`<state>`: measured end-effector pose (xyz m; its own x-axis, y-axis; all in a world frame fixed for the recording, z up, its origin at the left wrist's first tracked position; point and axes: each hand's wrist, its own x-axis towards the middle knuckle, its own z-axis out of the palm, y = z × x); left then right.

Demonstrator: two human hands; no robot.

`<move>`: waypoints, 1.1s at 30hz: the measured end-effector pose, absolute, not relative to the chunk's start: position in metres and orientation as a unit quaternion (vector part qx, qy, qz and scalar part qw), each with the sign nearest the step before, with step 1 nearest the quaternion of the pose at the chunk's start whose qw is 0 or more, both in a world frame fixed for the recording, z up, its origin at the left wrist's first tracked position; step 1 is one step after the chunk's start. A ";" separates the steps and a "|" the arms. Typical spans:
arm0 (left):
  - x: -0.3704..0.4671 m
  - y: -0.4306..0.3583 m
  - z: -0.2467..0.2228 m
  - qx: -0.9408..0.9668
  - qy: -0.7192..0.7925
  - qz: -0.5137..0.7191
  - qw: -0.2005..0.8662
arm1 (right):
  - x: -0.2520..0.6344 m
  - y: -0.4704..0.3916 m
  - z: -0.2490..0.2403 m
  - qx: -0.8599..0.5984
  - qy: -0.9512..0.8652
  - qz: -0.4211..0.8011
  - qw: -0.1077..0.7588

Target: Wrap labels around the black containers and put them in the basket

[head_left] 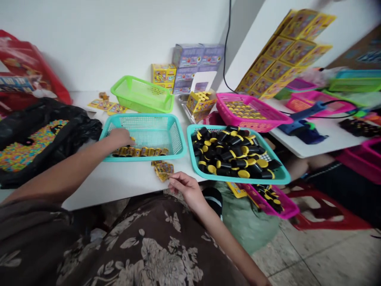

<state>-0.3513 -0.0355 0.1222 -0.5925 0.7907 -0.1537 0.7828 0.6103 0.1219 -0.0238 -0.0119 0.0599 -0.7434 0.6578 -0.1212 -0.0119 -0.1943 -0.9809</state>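
Note:
My left hand (pixel 119 138) reaches into the left end of a teal basket (pixel 182 153). Its fingers are curled near a small yellow piece, and what they grip is too small to tell. A row of small labelled pieces (pixel 139 151) lies along the basket's near side. My right hand (pixel 185 186) is pinched at the table's front edge, beside a little pile of yellow printed wrappers (pixel 163 171). Whether its fingertips hold a wrapper cannot be made out. Right of it, a second teal basket (pixel 284 176) is full of black containers with yellow lids (pixel 238 163).
A black bag of colourful beads (pixel 32 143) lies left. Behind stand a green basket (pixel 143 99), a yellow display box (pixel 201 105), a pink basket (pixel 253 123) and purple boxes (pixel 190 59). A blue tool (pixel 303 119) and another person's leg (pixel 309 169) are right.

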 end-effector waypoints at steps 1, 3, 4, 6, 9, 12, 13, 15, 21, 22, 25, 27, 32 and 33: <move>-0.343 -0.041 0.128 0.440 0.894 0.020 0.082 | -0.024 -0.010 0.057 -0.278 -0.604 0.712 0.228; -0.313 -0.055 0.137 0.461 0.883 0.072 0.047 | -0.024 -0.006 0.052 -0.288 -0.629 0.687 0.225; -0.294 -0.063 0.138 0.493 0.858 0.140 0.038 | -0.025 -0.003 0.049 -0.294 -0.639 0.675 0.224; -0.252 -0.080 0.131 0.561 0.774 0.276 0.102 | -0.027 0.002 0.043 -0.307 -0.657 0.652 0.222; -0.203 -0.096 0.098 0.563 0.695 0.400 0.202 | -0.031 0.008 0.033 -0.328 -0.685 0.607 0.235; -0.189 -0.095 0.060 0.479 0.767 0.391 0.171 | -0.032 0.011 0.023 -0.336 -0.728 0.537 0.262; -0.190 -0.092 0.050 0.455 0.795 0.371 0.150 | -0.032 0.012 0.020 -0.332 -0.746 0.511 0.269; -0.195 -0.085 0.038 0.424 0.834 0.332 0.123 | -0.033 0.012 0.016 -0.311 -0.783 0.458 0.282; -0.200 -0.076 0.029 0.393 0.828 0.369 0.151 | -0.034 0.008 0.014 -0.176 -0.894 0.292 0.292; -0.199 -0.077 0.028 0.391 0.816 0.395 0.160 | -0.035 0.007 0.015 -0.158 -0.907 0.272 0.281; -0.200 -0.081 0.026 0.391 0.781 0.453 0.179 | -0.036 0.005 0.016 -0.147 -0.932 0.227 0.241; -0.202 -0.085 0.027 0.397 0.769 0.463 0.189 | -0.037 0.005 0.016 -0.159 -0.938 0.213 0.220; -0.206 -0.095 0.036 0.399 0.745 0.487 0.218 | -0.038 0.006 0.018 -0.176 -0.920 0.247 0.249; -0.205 -0.097 0.039 0.396 0.738 0.496 0.227 | -0.036 0.005 0.021 -0.182 -0.908 0.263 0.269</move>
<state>-0.2050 -0.0973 0.0393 -0.5829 0.8105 0.0573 0.3595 0.1939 0.9128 -0.0364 0.0047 0.0213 -0.7893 0.4721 0.3925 0.1891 0.7951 -0.5763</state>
